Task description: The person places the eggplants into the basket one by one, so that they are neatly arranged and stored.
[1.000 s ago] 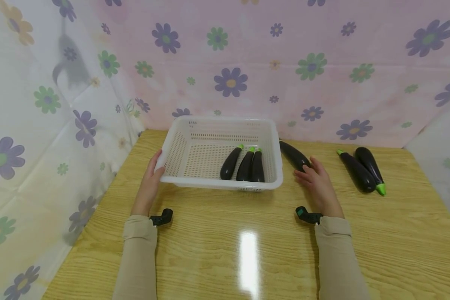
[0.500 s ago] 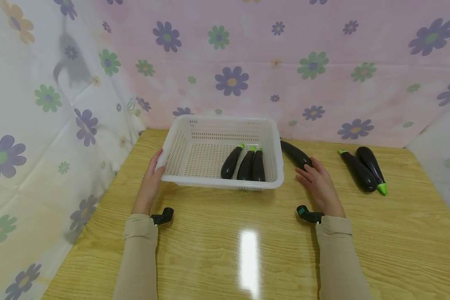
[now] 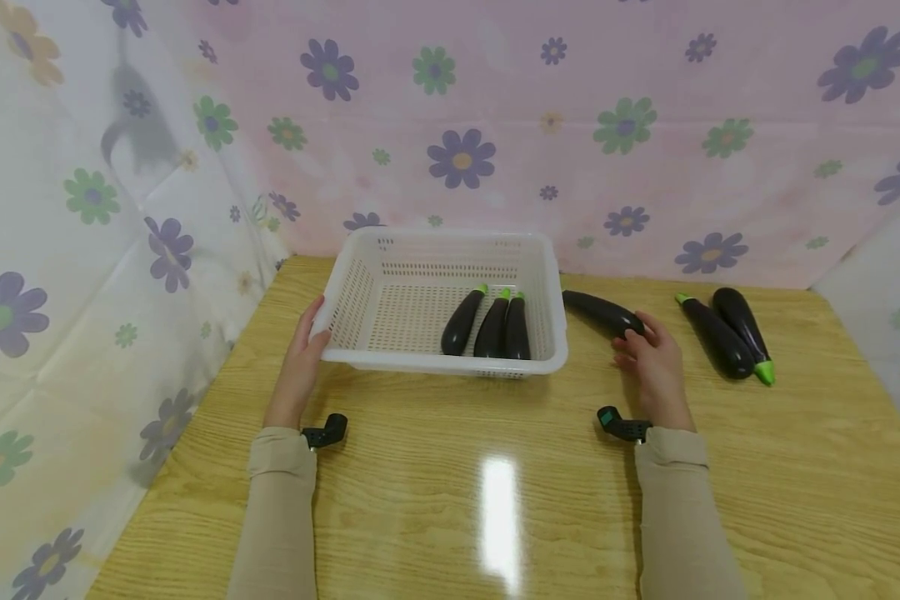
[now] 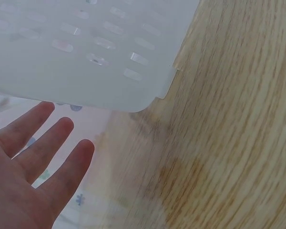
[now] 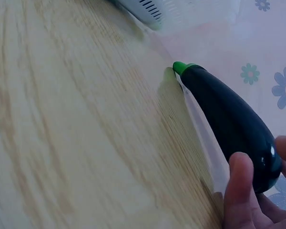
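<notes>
R hand (image 3: 654,367): right of ctr; pinching held eggplant (image 3: 603,313) at its fat round end, betw thumb & fingers.
Held eggplant: just right of basket (image 3: 390,359), fat end twd lower right, green stem twd basket wall; can't tell from head view if touching, but seen apart from it in R wrist view. Slanted there; can't tell if fully off table (image 3: 787,492).
L hand (image 3: 297,367): left of ctr, at basket's near-left corner; thumb at rim, three other fingers straight & spread in L wrist view.
Basket: white, slotted, mid-frame; rear rim close to cloth (image 3: 390,100), near rim almost level across frame.
In basket: three eggplants (image 3: 490,333) in right half, stems up-frame, right two side by side; slotted floor showing in left half.
Spare pair (image 3: 720,340): far right, lying together; stems opp ways, upper left & lower right.
Room: strip of wood betw R hand & spare pair; broad stretch from near rim down to bottom of frame, betw sleeves (image 3: 279,517).
Table edges: rear along cloth, left slanting to lower left.
Wrist cams (image 3: 330,431): black, one per wrist.
</notes>
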Motion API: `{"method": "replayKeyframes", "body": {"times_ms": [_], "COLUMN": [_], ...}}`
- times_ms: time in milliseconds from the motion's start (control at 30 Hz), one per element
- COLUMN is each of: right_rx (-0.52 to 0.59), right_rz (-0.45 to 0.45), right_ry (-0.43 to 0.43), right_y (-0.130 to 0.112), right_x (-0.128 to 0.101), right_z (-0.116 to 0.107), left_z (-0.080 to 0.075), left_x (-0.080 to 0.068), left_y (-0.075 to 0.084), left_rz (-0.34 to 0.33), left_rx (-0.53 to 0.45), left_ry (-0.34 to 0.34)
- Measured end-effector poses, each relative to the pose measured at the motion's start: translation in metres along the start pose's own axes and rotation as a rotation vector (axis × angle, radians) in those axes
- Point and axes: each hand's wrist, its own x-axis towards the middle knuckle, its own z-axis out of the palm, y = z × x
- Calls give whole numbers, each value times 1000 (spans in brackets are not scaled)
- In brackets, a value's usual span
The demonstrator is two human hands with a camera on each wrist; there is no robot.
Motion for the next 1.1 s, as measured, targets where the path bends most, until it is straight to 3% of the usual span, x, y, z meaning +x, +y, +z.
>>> {"method": "replayKeyframes", "body": {"times_ms": [200,433,767,1100], "right_rx": [-20,171,282,235], "right_rz": [0,-5,-27,-13], "right_ry": [72,74,54,69], "right_y": [-1,-2,-4,-8], "right_x": [-1,-2,-3,-4], "right_z": [-5,-9,-11,-12], "left_z": [0,0,-1,-1], "left_x": [-1,-1,1,-1], "left_y": [0,1,-2,-1], "left_rz": [-2,-10,-7,-8], "left_rx": [8,14,2,14], "left_ry": [3,5,6,8]}}
